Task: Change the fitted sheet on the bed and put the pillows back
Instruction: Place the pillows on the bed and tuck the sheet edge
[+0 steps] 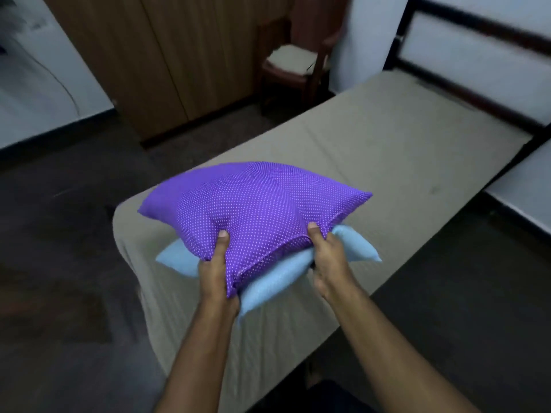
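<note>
Both forearms reach forward from the near edge of the view, side by side and nearly straight, wrists level. The left hand (217, 265) grips the near edge of the purple pillow (253, 210), thumb pressed flat into the top of the dotted cover and the other fingers curled underneath, out of sight. The right hand (326, 259) does the same further right, its thumb on the purple cover and its fingers wrapped under the blue pillow (268, 283) below. Both hands are closed tight on the stack.

The purple pillow lies on top of the blue one, whose corners poke out on the left, the right and the near side. Pinching both together along one edge is likely meant to carry the pair as a single load, so neither slides off. The thumbs dent the stuffing, which suggests a soft, loosely filled cushion that will sag if held by one hand only.

The stack hangs above the near end of the bed (387, 138), whose tan sheet (343, 150) looks stretched smooth over the mattress, draped at the near corner. Judging by that, the sheet change is done and the pillows are on their way back.

Further off stands the dark headboard (477, 64) at the far right, where the pillows probably belong. A wooden chair (293, 64) sits at the far side beside a brown wardrobe (167, 55).
</note>
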A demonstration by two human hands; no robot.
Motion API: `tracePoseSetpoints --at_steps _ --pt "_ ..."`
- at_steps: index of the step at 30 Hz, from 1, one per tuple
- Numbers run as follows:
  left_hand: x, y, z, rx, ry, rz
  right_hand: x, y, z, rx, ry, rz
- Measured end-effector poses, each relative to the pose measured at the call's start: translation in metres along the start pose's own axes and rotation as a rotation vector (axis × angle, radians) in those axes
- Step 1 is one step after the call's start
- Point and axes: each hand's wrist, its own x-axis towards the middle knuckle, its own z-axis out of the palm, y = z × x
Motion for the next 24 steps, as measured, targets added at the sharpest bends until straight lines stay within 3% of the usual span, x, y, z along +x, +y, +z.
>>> tracePoseSetpoints --at_steps 5,11,18,24 --pt "-0.026 0.054 0.043 -0.074 -0.04 0.051 -0.025 -0.075 0.008 -0.051 -0.004 -0.136" --pt "-0.058 0.083 0.107 -0.051 -0.226 0.116 -0.033 -0.147 -0.021 0.067 -0.031 -0.248" --pt "-0.092 0.064 0.204 -0.027 -0.333 0.205 -0.007 -0.216 -0.089 0.159 -0.034 -0.339" --pt "-0.125 0.012 0.324 -0.01 -0.318 0.186 0.037 -0.301 -0.182 0.199 -0.024 -0.366"
